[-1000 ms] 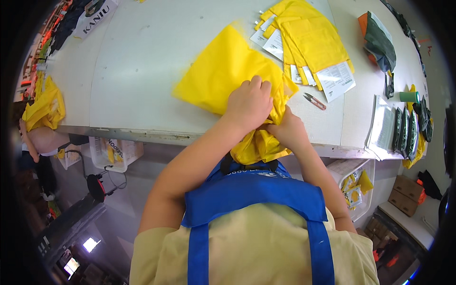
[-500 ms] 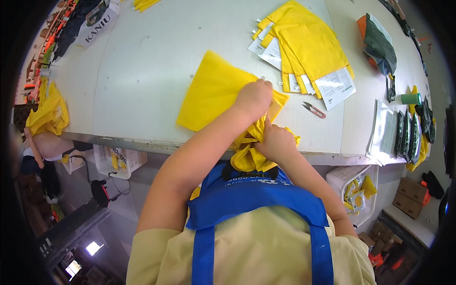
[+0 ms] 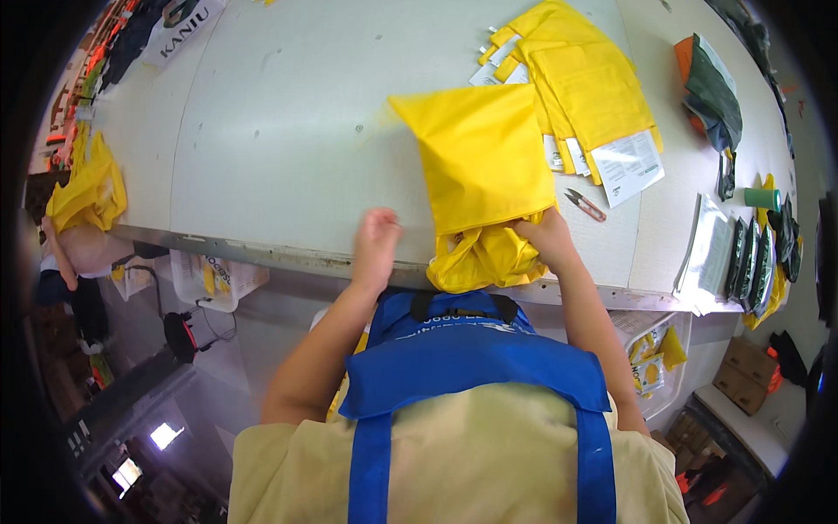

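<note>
Showing a smooth, faintly sheeny weave, a yellow cloth pouch (image 3: pixel 489 157) is near the front of the pale, hard-surfaced tabletop (image 3: pixel 279 157), its main panel roughly four-sided, with the upper left corner blurred. Below a straight hem, the rest of its fabric bunches into soft, crumpled folds at the table's front edge. The pouch lies to the left of the right hand's fingers and partly beneath them. The right hand (image 3: pixel 548 237) has its fingers bent close together on the gathered cloth, holding it at the right side, tips partly hidden in the folds. The left hand (image 3: pixel 378 244), blurred, is apart from the pouch on its left; how far its fingers are open I cannot tell. Just beyond the right hand lie slim metal snips (image 3: pixel 586 205), and past them fanned flat yellow pouches (image 3: pixel 594 96) with glossy white printed sheets (image 3: pixel 627 166).
</note>
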The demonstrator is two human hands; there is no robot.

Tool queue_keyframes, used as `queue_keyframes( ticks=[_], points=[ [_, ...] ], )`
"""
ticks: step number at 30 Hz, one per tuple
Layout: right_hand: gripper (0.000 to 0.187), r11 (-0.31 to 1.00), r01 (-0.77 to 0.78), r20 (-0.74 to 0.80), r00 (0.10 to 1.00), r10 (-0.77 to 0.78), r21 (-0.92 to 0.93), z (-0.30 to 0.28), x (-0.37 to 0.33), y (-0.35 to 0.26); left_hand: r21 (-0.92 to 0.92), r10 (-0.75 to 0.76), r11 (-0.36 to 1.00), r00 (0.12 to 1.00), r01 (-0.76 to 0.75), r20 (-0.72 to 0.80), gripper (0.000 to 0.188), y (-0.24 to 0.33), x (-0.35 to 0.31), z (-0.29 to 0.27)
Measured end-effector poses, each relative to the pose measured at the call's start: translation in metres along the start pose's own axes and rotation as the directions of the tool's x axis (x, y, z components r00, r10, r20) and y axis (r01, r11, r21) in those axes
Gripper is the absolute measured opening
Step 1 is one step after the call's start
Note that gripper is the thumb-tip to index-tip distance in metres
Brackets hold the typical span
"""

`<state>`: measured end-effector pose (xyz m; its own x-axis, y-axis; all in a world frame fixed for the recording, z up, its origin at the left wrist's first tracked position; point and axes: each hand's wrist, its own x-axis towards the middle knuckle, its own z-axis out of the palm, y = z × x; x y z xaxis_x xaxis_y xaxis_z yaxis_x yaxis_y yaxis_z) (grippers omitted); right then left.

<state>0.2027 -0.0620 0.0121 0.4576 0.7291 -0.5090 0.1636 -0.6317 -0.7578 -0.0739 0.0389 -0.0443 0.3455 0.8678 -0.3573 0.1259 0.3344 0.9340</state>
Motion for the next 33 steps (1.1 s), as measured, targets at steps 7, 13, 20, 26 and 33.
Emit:
queue_keyframes(
  ticks=[7, 13, 20, 26, 33],
  points=[
    [0.061, 0.991, -0.061, 0.055, 0.997, 0.055, 0.121, 0.000, 0.003, -0.012, -0.278, -0.262, 0.837, 0.791, 0.472, 0.553, 0.060, 0.019, -0.004, 0.054],
    [0.066, 0.972, -0.029, 0.074, 0.997, 0.012, 0.234, 0.011, -0.005, -0.019, -0.422, -0.173, 0.803, 0.842, 0.421, 0.511, 0.079, 0.020, -0.003, 0.077],
    [0.059, 0.839, -0.165, 0.162, 0.982, 0.093, 0.518, 0.028, -0.028, -0.036, -0.168, -0.091, 0.962, 0.836, 0.214, 0.541, 0.079, 0.049, -0.005, 0.074],
    [0.048, 0.640, -0.237, 0.263, 0.963, 0.057, 0.731, 0.005, -0.027, -0.037, -0.344, -0.071, 0.887, 0.827, 0.308, 0.558, 0.081, 0.051, -0.004, 0.047],
    [0.053, 0.579, -0.283, 0.346, 0.938, 0.002, 0.765, 0.010, -0.032, -0.047, 0.212, 0.509, 0.813, 0.838, -0.543, 0.197, 0.074, 0.052, 0.007, 0.066]
  ],
)
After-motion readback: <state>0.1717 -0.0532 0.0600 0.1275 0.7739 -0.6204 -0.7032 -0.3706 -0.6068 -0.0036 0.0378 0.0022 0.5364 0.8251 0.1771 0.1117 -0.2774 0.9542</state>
